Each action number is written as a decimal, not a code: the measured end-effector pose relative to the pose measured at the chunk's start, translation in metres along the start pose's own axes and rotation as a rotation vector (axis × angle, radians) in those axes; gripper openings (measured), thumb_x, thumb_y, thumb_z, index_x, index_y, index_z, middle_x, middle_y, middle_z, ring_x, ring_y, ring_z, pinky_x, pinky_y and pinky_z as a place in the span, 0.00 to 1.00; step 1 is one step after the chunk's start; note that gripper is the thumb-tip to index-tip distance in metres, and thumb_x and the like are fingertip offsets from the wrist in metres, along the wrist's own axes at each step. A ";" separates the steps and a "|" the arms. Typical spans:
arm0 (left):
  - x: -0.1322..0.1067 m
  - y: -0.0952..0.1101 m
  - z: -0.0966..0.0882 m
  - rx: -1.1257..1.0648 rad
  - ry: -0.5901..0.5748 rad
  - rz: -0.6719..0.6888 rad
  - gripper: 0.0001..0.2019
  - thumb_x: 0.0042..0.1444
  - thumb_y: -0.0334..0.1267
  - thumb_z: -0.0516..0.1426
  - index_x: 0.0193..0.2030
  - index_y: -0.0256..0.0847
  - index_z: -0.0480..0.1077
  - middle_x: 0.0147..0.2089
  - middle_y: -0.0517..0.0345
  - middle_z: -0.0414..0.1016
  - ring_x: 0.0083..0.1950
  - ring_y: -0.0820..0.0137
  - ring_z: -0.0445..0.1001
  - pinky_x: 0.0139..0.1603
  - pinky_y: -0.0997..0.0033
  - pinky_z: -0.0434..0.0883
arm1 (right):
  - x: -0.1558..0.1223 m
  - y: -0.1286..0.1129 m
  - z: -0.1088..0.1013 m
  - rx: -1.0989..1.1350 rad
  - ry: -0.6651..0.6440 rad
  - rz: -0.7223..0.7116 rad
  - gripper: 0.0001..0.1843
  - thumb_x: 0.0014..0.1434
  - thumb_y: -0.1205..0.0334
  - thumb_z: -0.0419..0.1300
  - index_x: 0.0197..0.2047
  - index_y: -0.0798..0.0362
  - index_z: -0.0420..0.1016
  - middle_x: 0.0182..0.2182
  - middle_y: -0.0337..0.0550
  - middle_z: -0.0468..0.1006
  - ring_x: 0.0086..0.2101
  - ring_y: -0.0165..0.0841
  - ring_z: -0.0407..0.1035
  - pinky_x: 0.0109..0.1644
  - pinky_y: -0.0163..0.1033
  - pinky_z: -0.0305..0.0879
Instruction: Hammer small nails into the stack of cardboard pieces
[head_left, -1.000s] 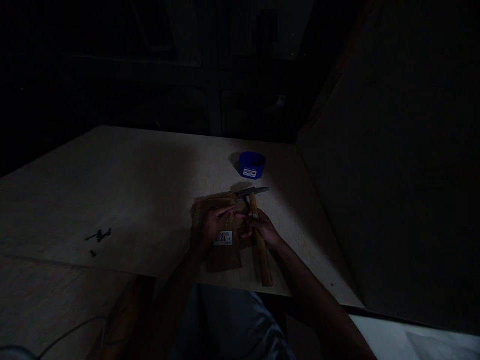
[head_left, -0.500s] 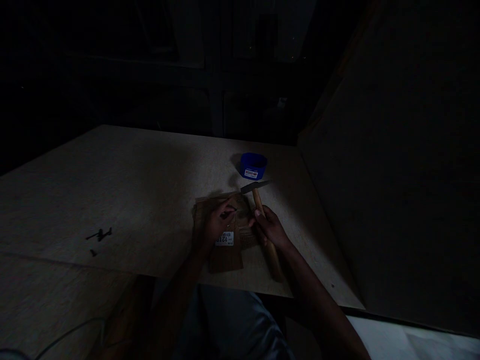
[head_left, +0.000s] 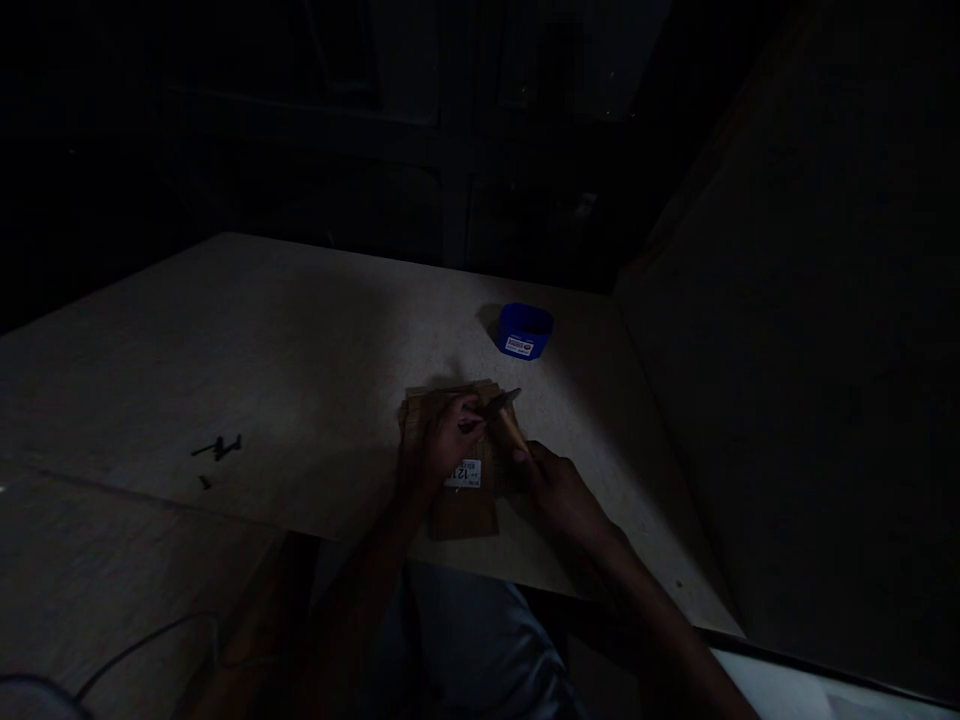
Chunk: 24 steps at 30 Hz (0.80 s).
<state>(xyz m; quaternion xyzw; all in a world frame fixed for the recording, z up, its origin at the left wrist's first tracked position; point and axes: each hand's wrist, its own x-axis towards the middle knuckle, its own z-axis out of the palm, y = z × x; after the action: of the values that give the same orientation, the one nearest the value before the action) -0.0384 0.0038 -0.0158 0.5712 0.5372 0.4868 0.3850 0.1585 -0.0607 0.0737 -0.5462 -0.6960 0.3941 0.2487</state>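
Note:
My right hand [head_left: 570, 495] is closed round the wooden handle of a hammer [head_left: 512, 428]. Its dark metal head is close to the fingertips of my left hand [head_left: 452, 435]; whether they touch cannot be told in this dim light. The left thumb and fingers are pinched together over a piece of brown cardboard [head_left: 465, 518], and what they hold, if anything, is too dark and small to name. A white printed label [head_left: 466, 474] lies on the cardboard below that hand.
Beyond the cardboard stands a blue plastic tub [head_left: 525, 332] with a label on its front. Several small dark pieces of hardware [head_left: 217, 448] lie on the pale tabletop [head_left: 322, 330] to the left. A tall panel [head_left: 810, 350] rises along the right side. A cable [head_left: 150, 635] runs at lower left.
The hammer's head has come down and toward the left fingertips. My right hand has slid or shifted lower on the handle. The whole view has moved slightly.

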 end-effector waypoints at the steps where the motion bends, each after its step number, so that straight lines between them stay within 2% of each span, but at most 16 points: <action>1: 0.000 0.000 0.000 0.007 0.004 -0.005 0.20 0.54 0.30 0.62 0.54 0.42 0.69 0.40 0.57 0.81 0.43 0.68 0.80 0.49 0.65 0.76 | 0.001 0.003 0.000 -0.012 -0.012 0.014 0.26 0.70 0.42 0.46 0.45 0.53 0.76 0.32 0.45 0.81 0.31 0.39 0.74 0.32 0.38 0.62; 4: 0.000 -0.001 0.000 0.028 0.013 0.003 0.20 0.54 0.30 0.63 0.54 0.42 0.69 0.40 0.56 0.81 0.43 0.67 0.81 0.48 0.65 0.76 | -0.001 0.009 -0.001 -0.002 -0.005 -0.014 0.25 0.70 0.42 0.46 0.42 0.52 0.75 0.30 0.43 0.80 0.31 0.38 0.73 0.32 0.38 0.62; 7: -0.001 -0.001 0.000 0.051 0.012 0.014 0.20 0.53 0.30 0.63 0.53 0.41 0.69 0.40 0.56 0.82 0.43 0.66 0.81 0.48 0.65 0.76 | -0.003 0.009 -0.002 0.013 0.038 -0.038 0.24 0.70 0.43 0.46 0.46 0.52 0.75 0.31 0.43 0.80 0.32 0.39 0.74 0.34 0.38 0.63; 11: -0.001 0.000 -0.001 0.108 0.004 0.013 0.21 0.54 0.30 0.62 0.55 0.42 0.69 0.39 0.56 0.81 0.43 0.66 0.81 0.47 0.65 0.76 | 0.002 0.005 0.001 -0.026 -0.027 -0.003 0.25 0.70 0.43 0.46 0.48 0.53 0.75 0.36 0.47 0.83 0.35 0.42 0.76 0.35 0.40 0.65; 13: 0.000 -0.001 -0.001 0.127 0.009 0.014 0.20 0.54 0.29 0.62 0.54 0.41 0.69 0.39 0.56 0.81 0.41 0.66 0.80 0.46 0.66 0.76 | 0.005 0.003 0.001 -0.038 -0.052 -0.010 0.24 0.70 0.43 0.46 0.47 0.52 0.75 0.34 0.47 0.83 0.33 0.41 0.76 0.34 0.40 0.64; 16: 0.002 -0.002 0.000 0.124 0.000 0.030 0.18 0.54 0.29 0.62 0.52 0.41 0.70 0.38 0.57 0.82 0.41 0.67 0.81 0.46 0.67 0.76 | 0.006 0.000 -0.002 -0.043 -0.010 -0.024 0.24 0.70 0.44 0.45 0.46 0.53 0.74 0.30 0.44 0.81 0.30 0.39 0.75 0.32 0.38 0.63; 22: 0.003 0.001 0.001 0.156 0.003 0.020 0.20 0.51 0.27 0.62 0.52 0.42 0.72 0.37 0.58 0.82 0.39 0.67 0.81 0.44 0.68 0.77 | 0.011 0.005 -0.003 -0.129 -0.087 0.010 0.24 0.70 0.44 0.45 0.44 0.52 0.74 0.33 0.47 0.82 0.32 0.41 0.76 0.32 0.38 0.63; 24: 0.003 0.002 0.001 0.143 0.005 0.019 0.19 0.52 0.27 0.62 0.52 0.42 0.72 0.37 0.58 0.82 0.39 0.67 0.81 0.43 0.68 0.77 | 0.010 0.006 -0.003 -0.105 -0.064 -0.002 0.25 0.70 0.43 0.45 0.43 0.52 0.74 0.31 0.46 0.81 0.31 0.40 0.75 0.32 0.38 0.62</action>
<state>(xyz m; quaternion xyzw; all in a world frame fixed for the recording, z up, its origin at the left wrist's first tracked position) -0.0372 0.0070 -0.0135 0.6012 0.5661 0.4520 0.3374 0.1615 -0.0495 0.0696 -0.5450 -0.7238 0.3741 0.1979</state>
